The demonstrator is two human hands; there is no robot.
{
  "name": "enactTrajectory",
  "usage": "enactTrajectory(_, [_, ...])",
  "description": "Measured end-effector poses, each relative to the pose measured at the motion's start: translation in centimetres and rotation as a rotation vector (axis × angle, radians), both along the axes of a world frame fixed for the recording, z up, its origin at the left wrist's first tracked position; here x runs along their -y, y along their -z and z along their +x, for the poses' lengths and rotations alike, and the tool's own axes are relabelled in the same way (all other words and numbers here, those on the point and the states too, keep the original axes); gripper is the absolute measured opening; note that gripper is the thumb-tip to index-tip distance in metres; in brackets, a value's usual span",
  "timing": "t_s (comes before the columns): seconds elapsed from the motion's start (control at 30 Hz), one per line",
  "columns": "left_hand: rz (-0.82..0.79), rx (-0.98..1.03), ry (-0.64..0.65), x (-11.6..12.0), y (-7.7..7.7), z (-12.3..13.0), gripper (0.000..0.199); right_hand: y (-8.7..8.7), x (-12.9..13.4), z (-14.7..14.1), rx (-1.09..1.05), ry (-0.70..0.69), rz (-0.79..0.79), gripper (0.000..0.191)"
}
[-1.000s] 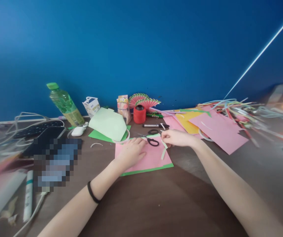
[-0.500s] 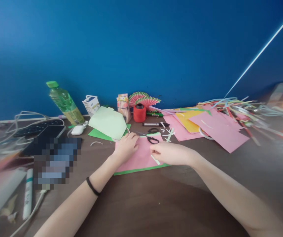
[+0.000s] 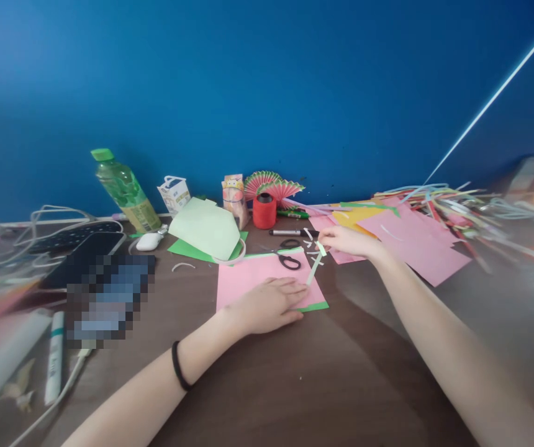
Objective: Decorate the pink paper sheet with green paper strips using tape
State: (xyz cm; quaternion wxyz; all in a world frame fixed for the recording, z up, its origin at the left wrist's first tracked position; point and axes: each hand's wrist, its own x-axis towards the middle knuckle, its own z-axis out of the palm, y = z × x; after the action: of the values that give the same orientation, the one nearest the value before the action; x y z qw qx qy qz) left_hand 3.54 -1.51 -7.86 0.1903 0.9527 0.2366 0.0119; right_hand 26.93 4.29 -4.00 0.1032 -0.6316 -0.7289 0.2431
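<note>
My left hand (image 3: 276,304) lies flat with fingers spread on a sheet of pink paper (image 3: 243,276), which has green edges showing at the top and bottom right. My right hand (image 3: 339,241) is closed in a pinch at the upper right, beside the sheet. Between its fingertips is the end of a pale green strip (image 3: 321,249). A longer pale strip (image 3: 313,271) runs down from there towards my left fingertips; whether the two are one piece I cannot tell. Black-handled scissors (image 3: 290,262) rest across the sheet's top, blades partly hidden. Small white scraps (image 3: 308,234) lie near my right hand.
Behind stand a red thread spool (image 3: 264,212), a paper fan (image 3: 274,186), a small carton (image 3: 174,195) and a green-capped bottle (image 3: 125,191). Pale green paper (image 3: 204,230) lies left of them. Pink sheets (image 3: 416,239) and loose strips fill the right. A phone (image 3: 113,298) lies left.
My left hand has slid right and nearer to me across the pink paper. My right hand has moved from the sheet up and right to the scraps, with the pale strip.
</note>
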Motion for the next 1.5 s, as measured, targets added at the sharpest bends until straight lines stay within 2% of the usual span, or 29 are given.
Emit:
enactTrajectory(0.17, [0.116,-0.026,-0.038,-1.0,0.3,-0.5,0.040,-0.1,0.8,-0.9,-0.113,-0.079,-0.217,0.015])
enactTrajectory(0.27, [0.220,-0.099,-0.048,-1.6,0.3,-0.8,0.046,-0.4,1.3,-1.9,-0.139,-0.149,-0.200,0.017])
enactTrajectory(0.37, [0.274,-0.048,-0.095,-2.0,0.4,-1.1,0.048,-0.5,1.6,-2.9,-0.194,-0.287,-0.146,0.018])
enactTrajectory(0.47, [0.226,0.068,-0.183,-2.4,0.6,-1.5,0.039,-0.4,1.7,-3.5,-0.232,-0.320,-0.128,0.019])
enactTrajectory(0.57, [0.136,0.122,-0.196,-3.1,0.5,-2.2,0.034,-0.3,1.7,-3.7,-0.222,-0.292,-0.099,0.019])
enactTrajectory(0.8, [-0.026,0.022,-0.155,-5.0,-0.9,-4.4,0.038,-0.3,1.6,-3.8,-0.198,-0.288,-0.057,0.019])
enactTrajectory(0.97, [-0.132,0.087,-0.266,-4.9,-1.6,-5.1,0.034,-0.5,2.0,-4.5,-0.251,-0.361,-0.075,0.019])
enactTrajectory(1.03, [-0.110,0.079,-0.270,-4.5,-1.4,-5.1,0.037,-0.3,2.1,-4.8,-0.231,-0.395,-0.069,0.019])
enactTrajectory(1.17, [-0.077,-0.056,-0.255,-4.2,-0.5,-4.9,0.058,0.8,2.4,-5.8,-0.168,-0.494,-0.097,0.018])
enactTrajectory(1.3, [-0.067,-0.112,-0.278,-4.7,0.5,-4.9,0.051,1.3,2.7,-6.3,-0.107,-0.567,-0.123,0.017])
enactTrajectory(1.5, [0.004,-0.139,-0.246,-5.4,1.3,-5.0,0.053,1.2,2.7,-5.9,-0.090,-0.510,-0.087,0.017])
